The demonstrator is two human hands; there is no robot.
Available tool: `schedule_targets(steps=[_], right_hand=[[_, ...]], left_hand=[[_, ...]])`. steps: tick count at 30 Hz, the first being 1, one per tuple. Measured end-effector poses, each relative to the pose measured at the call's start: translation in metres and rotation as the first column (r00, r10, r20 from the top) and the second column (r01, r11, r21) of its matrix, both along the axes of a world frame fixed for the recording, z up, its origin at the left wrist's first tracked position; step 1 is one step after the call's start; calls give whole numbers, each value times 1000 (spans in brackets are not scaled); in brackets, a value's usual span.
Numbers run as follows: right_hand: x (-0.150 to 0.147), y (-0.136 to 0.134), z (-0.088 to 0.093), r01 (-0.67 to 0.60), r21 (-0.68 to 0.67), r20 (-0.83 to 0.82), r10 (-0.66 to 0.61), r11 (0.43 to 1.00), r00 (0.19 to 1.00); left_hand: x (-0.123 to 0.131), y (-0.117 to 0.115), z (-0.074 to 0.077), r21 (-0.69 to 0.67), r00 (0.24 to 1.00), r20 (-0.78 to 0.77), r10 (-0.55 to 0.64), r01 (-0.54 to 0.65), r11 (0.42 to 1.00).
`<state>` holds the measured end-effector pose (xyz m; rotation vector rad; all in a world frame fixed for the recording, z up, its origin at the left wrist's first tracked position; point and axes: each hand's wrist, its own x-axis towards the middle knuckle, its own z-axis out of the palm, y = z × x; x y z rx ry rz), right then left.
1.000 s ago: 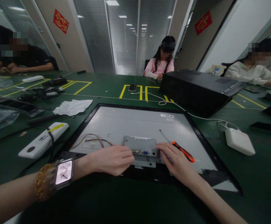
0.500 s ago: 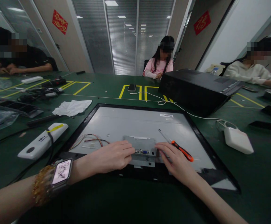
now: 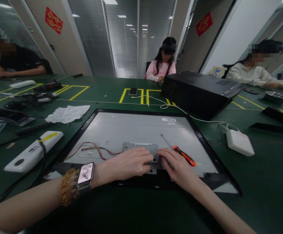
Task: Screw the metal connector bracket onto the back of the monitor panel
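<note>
A monitor panel point(image 3: 136, 128) lies back-side up on the green table, its grey metal rear framed in black. Near its front edge sits a small metal board cover point(image 3: 139, 148). My left hand point(image 3: 129, 163) rests on this cover, fingers curled over its front where the ports are. My right hand point(image 3: 177, 167) lies beside it on the cover's right end, fingers bent down against it. An orange-handled screwdriver point(image 3: 180, 152) lies on the panel just right of my right hand. Coloured wires point(image 3: 92, 148) run left from the cover.
A white device with a black strap point(image 3: 31, 151) lies left of the panel, a white cloth point(image 3: 67, 113) beyond it. A black computer case point(image 3: 200, 91) lies at the back right, a white adapter point(image 3: 239, 143) with cable to the right. Three other people sit around the table.
My left hand has slid right over the board cover's ports, close to my right hand. The view has shifted slightly right.
</note>
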<state>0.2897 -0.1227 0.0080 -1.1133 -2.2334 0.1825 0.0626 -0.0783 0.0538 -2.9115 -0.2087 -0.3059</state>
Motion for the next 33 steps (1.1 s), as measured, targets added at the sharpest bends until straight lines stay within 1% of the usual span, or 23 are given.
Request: schedule_targets(steps=[6, 8, 12, 14, 16, 17, 19, 21, 23, 25, 27, 29, 31, 33], right_hand=[[-1, 0, 1, 8, 2, 17, -8, 1000, 1000], [-1, 0, 2, 6, 7, 17, -6, 1000, 1000], [0, -1, 2, 1, 4, 16, -1, 1000, 1000], [0, -1, 1, 2, -3, 24, -2, 1000, 1000], [-1, 0, 0, 18, 20, 37, -19, 1000, 999], [0, 0, -1, 48, 51, 45, -50, 998, 998], [2, 2, -1, 156, 136, 59, -165, 978, 984], [6, 5, -1, 301, 211, 84, -324, 930, 942], [13, 7, 1, 422, 257, 129, -463, 870, 877], [22, 9, 2, 487, 283, 178, -544, 827, 820], [29, 9, 0, 504, 288, 245, -571, 814, 783], [35, 10, -3, 495, 267, 297, -559, 827, 774], [37, 10, -7, 481, 239, 305, -536, 843, 787], [37, 11, -8, 478, 216, 265, -522, 851, 811]], left_hand=[[3, 1, -2, 113, 999, -22, -40, 42, 993], [4, 2, -3, 126, 998, -26, -60, 62, 990], [4, 3, -5, 91, 998, -4, -70, 70, 993], [3, 3, -5, 44, 998, 13, -62, 62, 997], [3, 3, -5, -25, 998, 28, -54, 55, 998], [2, 4, -5, -59, 999, 27, -46, 48, 997], [2, 4, -3, -106, 999, 6, -34, 34, 994], [1, 3, -1, -115, 1000, -20, -24, 21, 993], [1, 0, 1, -96, 1000, -29, -2, -1, 995], [0, -5, 2, -71, 999, -29, 39, -41, 997], [-1, -9, 3, -58, 996, -18, 82, -83, 995], [-4, -11, 6, -59, 993, 11, 120, -119, 991], [-7, -9, 9, -66, 986, 52, 157, -153, 986], [-10, -6, 13, -70, 979, 87, 187, -181, 981]])
